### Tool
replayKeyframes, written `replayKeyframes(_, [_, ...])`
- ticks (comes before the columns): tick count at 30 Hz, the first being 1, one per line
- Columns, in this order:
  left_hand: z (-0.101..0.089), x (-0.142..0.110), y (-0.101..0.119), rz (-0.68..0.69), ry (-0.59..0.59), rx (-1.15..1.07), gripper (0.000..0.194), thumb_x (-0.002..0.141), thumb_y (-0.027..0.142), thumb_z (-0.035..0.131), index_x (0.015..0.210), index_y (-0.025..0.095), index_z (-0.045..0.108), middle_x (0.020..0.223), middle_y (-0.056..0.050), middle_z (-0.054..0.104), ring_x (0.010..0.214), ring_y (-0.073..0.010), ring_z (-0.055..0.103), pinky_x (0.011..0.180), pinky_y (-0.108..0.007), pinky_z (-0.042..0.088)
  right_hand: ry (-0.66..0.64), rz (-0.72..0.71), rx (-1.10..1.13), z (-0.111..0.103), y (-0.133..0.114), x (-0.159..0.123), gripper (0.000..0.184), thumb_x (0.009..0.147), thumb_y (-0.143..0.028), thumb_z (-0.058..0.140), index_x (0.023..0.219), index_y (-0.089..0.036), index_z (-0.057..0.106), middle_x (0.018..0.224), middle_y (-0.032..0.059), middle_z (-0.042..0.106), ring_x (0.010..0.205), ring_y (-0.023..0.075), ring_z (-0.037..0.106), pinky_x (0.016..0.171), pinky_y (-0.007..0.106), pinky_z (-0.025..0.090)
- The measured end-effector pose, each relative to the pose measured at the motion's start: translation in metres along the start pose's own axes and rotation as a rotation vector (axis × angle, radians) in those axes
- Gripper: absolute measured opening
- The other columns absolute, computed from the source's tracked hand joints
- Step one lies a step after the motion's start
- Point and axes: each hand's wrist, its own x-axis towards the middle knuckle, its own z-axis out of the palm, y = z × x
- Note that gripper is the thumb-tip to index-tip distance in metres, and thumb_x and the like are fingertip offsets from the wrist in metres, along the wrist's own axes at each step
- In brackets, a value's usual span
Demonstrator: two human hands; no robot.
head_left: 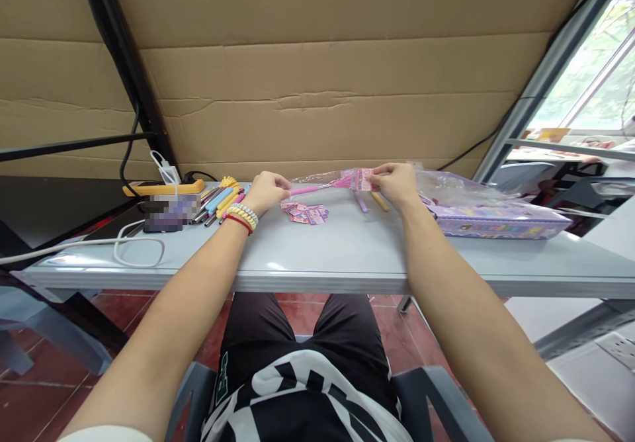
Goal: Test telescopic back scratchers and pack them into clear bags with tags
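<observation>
My left hand [268, 192] is closed on the near end of a pink pen [303, 190] with a fluffy-looking pink top. Clear plastic wrapping [317, 178] stretches along the pen between both hands. At the other end, my right hand [395, 182] pinches a pink printed card [363, 179] beside the pen's top. Below them on the table lies a small pile of pink and purple printed cards [305, 214]. A purple pen [360, 202] and a yellow pen [380, 202] rest near my right hand.
A purple printed box [501, 221] with crumpled clear plastic [461, 188] stands at the right. Several colourful pens [225, 198] are heaped left of my left hand. Further left are a yellow power strip [141, 190], a white charger [170, 175] and a white cable [139, 265].
</observation>
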Motion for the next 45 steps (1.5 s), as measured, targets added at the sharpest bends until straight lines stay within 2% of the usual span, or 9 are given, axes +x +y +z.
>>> replayKeyframes(7, [0.003, 0.002, -0.005, -0.013, -0.043, -0.089, 0.021, 0.059, 0.02, 0.063, 0.077, 0.016, 0.072, 0.062, -0.002, 0.065, 0.064, -0.016, 0.059, 0.066, -0.026, 0.048, 0.021, -0.059, 0.007, 0.0, -0.001, -0.002, 0.017, 0.053, -0.01, 0.069, 0.068, -0.014, 0.063, 0.061, 0.0017, 0.065, 0.054, 0.016, 0.063, 0.057, 0.03, 0.056])
replayKeyframes(10, [0.003, 0.003, -0.005, -0.031, -0.048, -0.164, 0.018, 0.057, 0.017, 0.063, 0.074, 0.014, 0.07, 0.058, -0.001, 0.062, 0.059, -0.0145, 0.057, 0.061, -0.026, 0.048, -0.064, -0.035, 0.005, -0.002, -0.001, -0.001, 0.022, 0.052, -0.009, 0.069, 0.072, -0.015, 0.063, 0.064, 0.0019, 0.065, 0.055, 0.016, 0.062, 0.055, 0.031, 0.055])
replayKeyframes(14, [0.003, 0.003, -0.006, -0.023, -0.04, -0.198, 0.016, 0.056, 0.015, 0.062, 0.071, 0.013, 0.068, 0.058, -0.002, 0.061, 0.057, -0.0136, 0.056, 0.059, -0.026, 0.048, -0.195, 0.007, -0.095, -0.003, 0.0, -0.001, 0.025, 0.053, -0.005, 0.065, 0.075, -0.015, 0.065, 0.055, 0.0006, 0.061, 0.051, 0.0167, 0.061, 0.055, 0.033, 0.055])
replayKeyframes(20, [0.003, 0.002, -0.004, -0.047, -0.039, -0.2, 0.014, 0.056, 0.014, 0.063, 0.069, 0.014, 0.068, 0.057, -0.002, 0.06, 0.057, -0.0138, 0.056, 0.061, -0.027, 0.049, -0.259, 0.048, -0.118, -0.002, 0.001, -0.001, 0.026, 0.053, 0.002, 0.061, 0.073, -0.015, 0.065, 0.057, 0.0022, 0.061, 0.055, 0.0184, 0.062, 0.059, 0.037, 0.057])
replayKeyframes(26, [0.003, 0.002, -0.002, -0.108, -0.021, -0.292, 0.013, 0.056, 0.013, 0.07, 0.069, 0.012, 0.068, 0.056, -0.003, 0.061, 0.057, -0.0144, 0.056, 0.063, -0.031, 0.051, -0.15, 0.057, 0.07, -0.003, -0.004, -0.005, 0.017, 0.056, -0.005, 0.07, 0.067, -0.015, 0.062, 0.057, 0.0028, 0.062, 0.055, 0.0172, 0.062, 0.06, 0.038, 0.059])
replayKeyframes(30, [0.003, 0.002, -0.002, -0.136, -0.009, -0.344, 0.013, 0.055, 0.012, 0.071, 0.068, 0.012, 0.068, 0.055, -0.004, 0.061, 0.057, -0.0155, 0.057, 0.062, -0.032, 0.051, -0.274, 0.074, 0.201, -0.005, -0.011, -0.01, 0.021, 0.059, -0.01, 0.07, 0.078, -0.014, 0.064, 0.071, 0.0047, 0.066, 0.065, 0.0163, 0.064, 0.058, 0.032, 0.059])
replayKeyframes(33, [0.002, 0.002, -0.001, -0.147, -0.015, -0.381, 0.009, 0.056, 0.009, 0.069, 0.064, 0.012, 0.066, 0.053, -0.004, 0.059, 0.056, -0.0145, 0.055, 0.062, -0.032, 0.05, -0.323, 0.088, 0.194, -0.005, -0.012, -0.011, 0.019, 0.063, -0.014, 0.068, 0.081, -0.015, 0.065, 0.08, 0.0059, 0.067, 0.07, 0.0159, 0.064, 0.053, 0.028, 0.057])
replayKeyframes(40, [0.0, -0.001, 0.004, -0.172, -0.078, -0.54, 0.011, 0.057, 0.003, 0.066, 0.064, 0.011, 0.062, 0.051, 0.0, 0.054, 0.051, -0.0093, 0.049, 0.058, -0.028, 0.045, -0.244, 0.03, 0.078, 0.001, -0.002, -0.004, 0.013, 0.067, -0.017, 0.071, 0.075, -0.014, 0.061, 0.072, 0.005, 0.064, 0.06, 0.0146, 0.063, 0.047, 0.027, 0.055])
replayKeyframes(45, [0.001, -0.002, 0.001, -0.156, -0.29, -0.471, 0.02, 0.056, 0.007, 0.07, 0.074, 0.011, 0.062, 0.057, 0.0, 0.058, 0.053, -0.0111, 0.053, 0.056, -0.026, 0.044, -0.061, -0.012, 0.089, 0.001, -0.002, -0.002, 0.013, 0.068, -0.017, 0.071, 0.072, -0.014, 0.059, 0.061, 0.0028, 0.061, 0.05, 0.012, 0.057, 0.043, 0.024, 0.049])
